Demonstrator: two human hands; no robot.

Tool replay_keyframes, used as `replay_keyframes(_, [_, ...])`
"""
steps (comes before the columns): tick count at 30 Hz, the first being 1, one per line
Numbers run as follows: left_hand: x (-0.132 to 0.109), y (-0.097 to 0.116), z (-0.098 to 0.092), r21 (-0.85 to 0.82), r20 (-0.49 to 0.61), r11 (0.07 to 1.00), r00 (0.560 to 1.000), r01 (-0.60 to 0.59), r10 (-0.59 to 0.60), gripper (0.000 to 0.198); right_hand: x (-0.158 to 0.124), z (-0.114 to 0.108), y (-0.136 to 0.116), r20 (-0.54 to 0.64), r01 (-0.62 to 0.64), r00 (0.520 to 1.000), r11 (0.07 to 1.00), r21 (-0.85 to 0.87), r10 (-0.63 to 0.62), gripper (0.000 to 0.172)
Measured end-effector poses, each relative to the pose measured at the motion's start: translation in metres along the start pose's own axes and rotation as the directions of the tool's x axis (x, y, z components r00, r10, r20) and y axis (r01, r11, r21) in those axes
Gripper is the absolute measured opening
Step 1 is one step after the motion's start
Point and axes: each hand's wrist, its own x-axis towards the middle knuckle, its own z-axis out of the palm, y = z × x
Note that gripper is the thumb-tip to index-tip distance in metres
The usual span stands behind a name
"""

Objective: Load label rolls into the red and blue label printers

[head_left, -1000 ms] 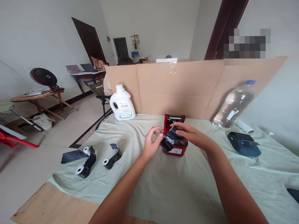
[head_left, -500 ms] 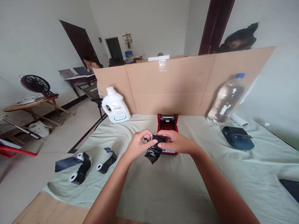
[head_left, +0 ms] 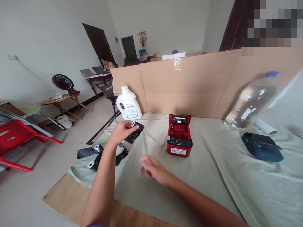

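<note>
My left hand (head_left: 122, 131) grips a roll of black ribbon (head_left: 136, 134) by its white-cored end, a little in front of a white jug. A loose end of the ribbon hangs from it. My right hand (head_left: 153, 168), slightly blurred, is over the cloth with nothing in it, index finger stretched and the other fingers loosely bent. Beyond it and to the right stands a small red label printer (head_left: 180, 146), its lid raised and its bay showing no roll. More partly unwound black rolls (head_left: 94, 162) lie by my left forearm, which hides part of them.
A white jug (head_left: 130, 105) stands at the back left before a cardboard screen (head_left: 180, 85). Rightward are a large clear bottle (head_left: 251, 101) with a blue cap, a white tube (head_left: 266, 126) and a dark blue device (head_left: 261, 148). Pale green cloth (head_left: 208, 186) covers the table.
Both hands have left the printer. My left hand has carried the black roll leftward; my right hand has let go of it and drawn back. The view has shifted left.
</note>
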Motion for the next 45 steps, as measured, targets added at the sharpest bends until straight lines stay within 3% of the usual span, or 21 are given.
replay_keyframes(2, [0.013, -0.023, -0.012, 0.151, -0.038, 0.981, 0.993, 0.118, -0.113, 0.045, -0.007, 0.022, 0.021, 0.097, 0.072, 0.994, 0.978, -0.195, -0.054, 0.028])
replay_keyframes(5, [0.035, -0.050, -0.027, 0.369, -0.058, 0.893, 0.966, 0.257, -0.254, 0.047, -0.020, 0.033, 0.031, 0.259, 0.297, 0.949, 0.797, -0.526, -0.182, 0.028])
replay_keyframes(7, [0.044, -0.061, -0.037, 0.485, -0.071, 0.809, 0.938, 0.331, -0.340, 0.045, -0.024, 0.031, 0.029, 0.314, 0.366, 0.926, 0.703, -0.610, -0.209, 0.027])
replay_keyframes(9, [0.043, -0.067, -0.045, 0.560, -0.097, 0.735, 0.912, 0.381, -0.399, 0.045, -0.023, 0.028, 0.026, 0.313, 0.361, 0.928, 0.698, -0.618, -0.204, 0.027])
replay_keyframes(12, [0.020, -0.073, -0.051, 0.601, -0.196, 0.656, 0.880, 0.457, -0.433, 0.047, -0.021, 0.025, 0.025, 0.293, 0.342, 0.935, 0.721, -0.603, -0.199, 0.026])
replay_keyframes(16, [-0.027, -0.084, -0.044, 0.614, -0.344, 0.537, 0.809, 0.578, -0.477, 0.051, -0.021, 0.026, 0.026, 0.284, 0.326, 0.940, 0.743, -0.584, -0.189, 0.026])
replay_keyframes(20, [-0.058, -0.096, -0.028, 0.637, -0.354, 0.442, 0.748, 0.632, -0.561, 0.052, -0.020, 0.027, 0.028, 0.264, 0.314, 0.945, 0.759, -0.570, -0.192, 0.026])
replay_keyframes(26, [-0.069, -0.095, -0.024, 0.778, -0.271, 0.386, 0.819, 0.495, -0.506, 0.050, -0.019, 0.026, 0.028, 0.275, 0.325, 0.941, 0.757, -0.566, -0.198, 0.025])
replay_keyframes(28, [-0.077, -0.086, -0.028, 0.754, -0.332, 0.401, 0.830, 0.519, -0.449, 0.055, -0.020, 0.026, 0.027, 0.275, 0.319, 0.942, 0.762, -0.563, -0.192, 0.025])
replay_keyframes(32, [-0.111, -0.063, -0.027, 0.624, -0.442, 0.529, 0.818, 0.575, -0.367, 0.054, -0.021, 0.026, 0.023, 0.270, 0.309, 0.945, 0.767, -0.562, -0.183, 0.025])
replay_keyframes(36, [-0.144, -0.056, -0.003, 0.615, -0.290, 0.607, 0.860, 0.503, -0.419, 0.041, -0.023, 0.027, 0.022, 0.264, 0.302, 0.947, 0.777, -0.552, -0.181, 0.025])
replay_keyframes(39, [-0.154, -0.063, 0.014, 0.599, -0.274, 0.660, 0.891, 0.453, -0.363, 0.028, -0.023, 0.027, 0.024, 0.260, 0.306, 0.947, 0.789, -0.533, -0.192, 0.024])
replay_keyframes(42, [-0.153, -0.065, 0.019, 0.441, -0.256, 0.819, 0.926, 0.367, -0.277, 0.023, -0.022, 0.024, 0.019, 0.243, 0.347, 0.936, 0.779, -0.522, -0.254, 0.022])
replay_keyframes(45, [-0.146, -0.052, 0.017, 0.176, -0.119, 0.972, 0.984, 0.155, -0.135, 0.025, -0.018, 0.011, -0.003, 0.143, 0.422, 0.899, 0.735, -0.531, -0.413, 0.019])
